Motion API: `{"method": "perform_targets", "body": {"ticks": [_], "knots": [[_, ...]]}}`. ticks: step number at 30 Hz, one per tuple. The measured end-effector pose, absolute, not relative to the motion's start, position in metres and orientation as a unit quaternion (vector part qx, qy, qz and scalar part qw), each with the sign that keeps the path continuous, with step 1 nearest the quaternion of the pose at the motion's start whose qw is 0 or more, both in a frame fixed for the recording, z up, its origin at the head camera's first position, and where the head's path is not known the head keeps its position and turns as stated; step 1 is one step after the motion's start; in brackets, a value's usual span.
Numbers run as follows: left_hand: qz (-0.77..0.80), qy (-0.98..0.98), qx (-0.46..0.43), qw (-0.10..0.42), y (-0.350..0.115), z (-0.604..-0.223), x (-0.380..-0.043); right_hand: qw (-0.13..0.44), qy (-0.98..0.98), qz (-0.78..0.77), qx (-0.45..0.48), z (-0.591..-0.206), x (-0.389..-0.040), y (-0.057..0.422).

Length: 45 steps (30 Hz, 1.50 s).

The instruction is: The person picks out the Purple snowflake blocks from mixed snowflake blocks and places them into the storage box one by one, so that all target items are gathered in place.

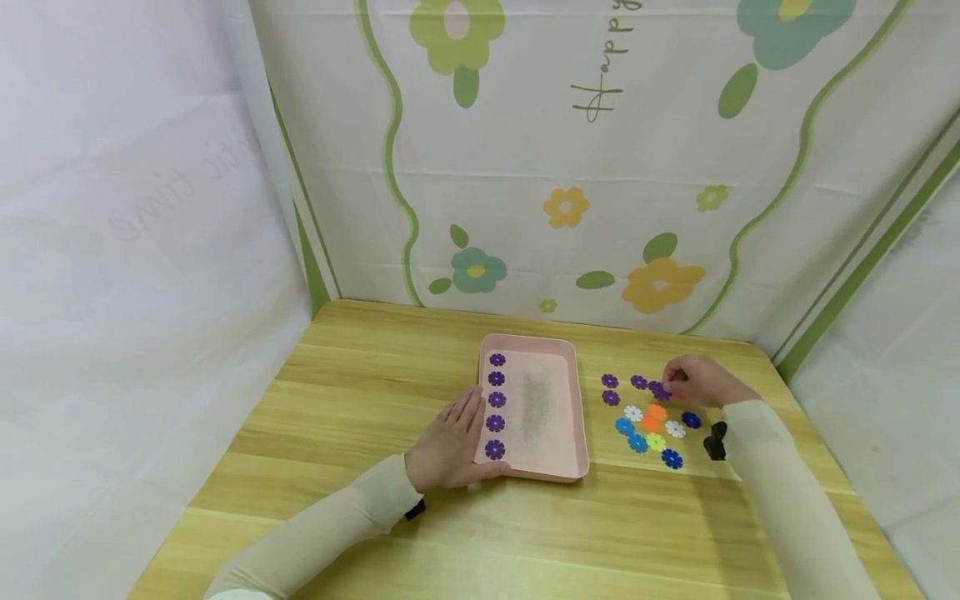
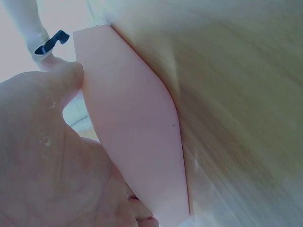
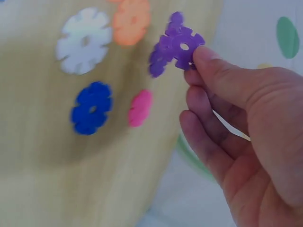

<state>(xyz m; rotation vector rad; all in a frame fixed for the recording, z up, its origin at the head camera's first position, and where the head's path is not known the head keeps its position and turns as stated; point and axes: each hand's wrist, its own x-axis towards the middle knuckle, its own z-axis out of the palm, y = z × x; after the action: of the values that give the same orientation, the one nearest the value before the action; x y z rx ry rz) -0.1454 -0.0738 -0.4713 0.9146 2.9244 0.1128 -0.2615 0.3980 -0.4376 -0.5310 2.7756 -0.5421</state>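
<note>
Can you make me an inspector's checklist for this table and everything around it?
Surface: light wooden table.
Job's things: pink tray, five purple discs in a column inside; more purple discs to its right.
Clutter: other discs in white, orange, blue, yellow and pink, right of the tray; gray patch on the tray's floor.
Hands: left hand touches the tray's edge, fingers straight; right hand pinches a purple disc.
Cables: nothing seen.
Surroundings: flower-patterned cloth behind, pale cloth at both sides.

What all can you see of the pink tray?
The pink tray is shallow, rectangular, round-cornered and plastic-looking, resting open side up on the table. A greyish mottled patch marks its floor; five purple discs line its left side inside. The left hand touches its left and near edges.
</note>
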Motion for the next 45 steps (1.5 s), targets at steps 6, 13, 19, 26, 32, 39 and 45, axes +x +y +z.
{"method": "perform_targets", "body": {"ticks": [6,13,19,26,32,39,45], "knots": [[0.039,0.954,0.296,0.039,-0.074,-0.471,-0.146,0.146,0.949,-0.192,-0.203,-0.422,-0.273,0.372],[0.034,0.952,0.303,0.025,-0.075,-0.473,-0.146,0.132,0.948,-0.175,-0.231,-0.406,-0.289,0.322],[0.028,0.953,0.3,0.035,-0.076,-0.475,-0.147,0.114,0.947,-0.157,-0.256,-0.405,-0.301,0.275],[0.033,0.955,0.29,0.045,-0.076,-0.474,-0.148,0.084,0.947,-0.156,-0.269,-0.414,-0.313,0.235],[0.027,0.956,0.29,0.045,-0.075,-0.473,-0.148,0.093,0.95,-0.167,-0.249,-0.423,-0.322,0.215],[0.021,0.956,0.291,0.038,-0.075,-0.472,-0.148,0.096,0.957,-0.165,-0.219,-0.439,-0.335,0.201],[0.014,0.956,0.29,0.038,-0.075,-0.472,-0.148,0.109,0.963,-0.165,-0.185,-0.449,-0.34,0.192]]}}
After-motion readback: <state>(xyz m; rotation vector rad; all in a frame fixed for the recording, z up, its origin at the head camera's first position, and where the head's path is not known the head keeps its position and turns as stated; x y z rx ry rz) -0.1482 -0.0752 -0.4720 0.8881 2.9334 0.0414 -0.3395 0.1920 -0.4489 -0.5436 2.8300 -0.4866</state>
